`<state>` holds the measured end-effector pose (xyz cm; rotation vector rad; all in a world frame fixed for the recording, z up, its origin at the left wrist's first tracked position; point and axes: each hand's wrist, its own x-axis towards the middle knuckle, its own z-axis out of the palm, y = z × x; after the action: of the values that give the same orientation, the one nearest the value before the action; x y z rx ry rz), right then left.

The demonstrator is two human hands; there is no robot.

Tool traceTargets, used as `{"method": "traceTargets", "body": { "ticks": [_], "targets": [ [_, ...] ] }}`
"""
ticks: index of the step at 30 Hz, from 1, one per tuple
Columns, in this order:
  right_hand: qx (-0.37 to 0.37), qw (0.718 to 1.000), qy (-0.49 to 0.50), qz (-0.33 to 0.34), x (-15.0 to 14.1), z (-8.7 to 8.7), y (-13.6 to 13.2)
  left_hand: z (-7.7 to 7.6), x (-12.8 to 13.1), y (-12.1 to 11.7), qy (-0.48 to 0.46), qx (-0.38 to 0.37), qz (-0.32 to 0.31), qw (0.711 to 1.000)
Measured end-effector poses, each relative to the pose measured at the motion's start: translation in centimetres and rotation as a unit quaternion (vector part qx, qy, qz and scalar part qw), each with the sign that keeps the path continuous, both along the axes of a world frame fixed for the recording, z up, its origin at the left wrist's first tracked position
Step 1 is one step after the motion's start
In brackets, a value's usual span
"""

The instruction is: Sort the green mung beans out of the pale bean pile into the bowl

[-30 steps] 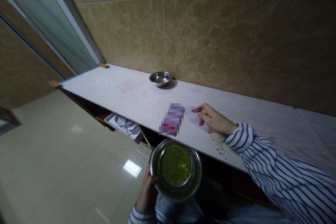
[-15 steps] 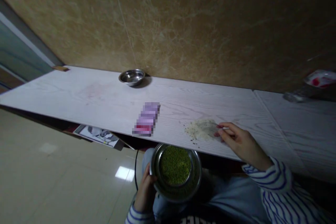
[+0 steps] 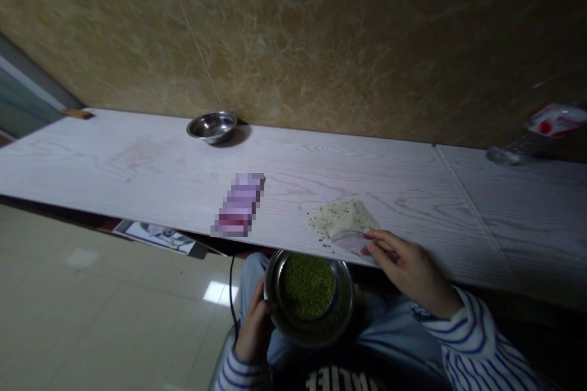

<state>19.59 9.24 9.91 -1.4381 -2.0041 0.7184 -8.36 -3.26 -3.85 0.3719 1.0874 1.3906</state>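
Note:
My left hand (image 3: pixel 257 324) grips the rim of a metal bowl (image 3: pixel 345 317) resting on my lap. Inside it lie many small green beans (image 3: pixel 308 284) that look like mung beans. Between the fingertips of my right hand (image 3: pixel 406 263) is a thin, clear, rounded plastic piece (image 3: pixel 348 241), perhaps a lid. It is at the table's front edge, against the near side of a pile of white grains (image 3: pixel 351 215), which look like rice with darker beans scattered among them. A few loose beans lie left of the pile.
The long white wood-grain table (image 3: pixel 293 159) runs along a tiled wall. A small metal bowl (image 3: pixel 211 128) stands at the back. Left of the pile lies a blurred-out purple object (image 3: pixel 241 203). A clear plastic bottle (image 3: pixel 534 134) lies at right. An open drawer (image 3: pixel 158 237) juts out at left.
My right hand has brought the clear plastic piece towards me, from over the pile to the table's front edge. More of the pile shows. The view has shifted slightly; my left hand still grips the bowl.

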Motion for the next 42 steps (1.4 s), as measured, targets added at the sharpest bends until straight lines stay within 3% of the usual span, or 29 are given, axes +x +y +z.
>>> {"method": "traceTargets", "body": {
  "ticks": [13,25,42],
  "targets": [
    [0.01,1.0,0.008,-0.013,-0.2,-0.3,0.3,0.6,0.2,0.4,0.005,0.002,-0.019,1.0],
    [-0.003,1.0,0.003,0.01,-0.4,0.1,0.0,1.7,0.9,0.2,-0.009,-0.039,0.008,0.999],
    [-0.005,0.999,0.0,0.04,-1.0,-0.2,0.3,1.2,0.7,0.1,-0.004,-0.032,0.011,0.999]
  ]
}}
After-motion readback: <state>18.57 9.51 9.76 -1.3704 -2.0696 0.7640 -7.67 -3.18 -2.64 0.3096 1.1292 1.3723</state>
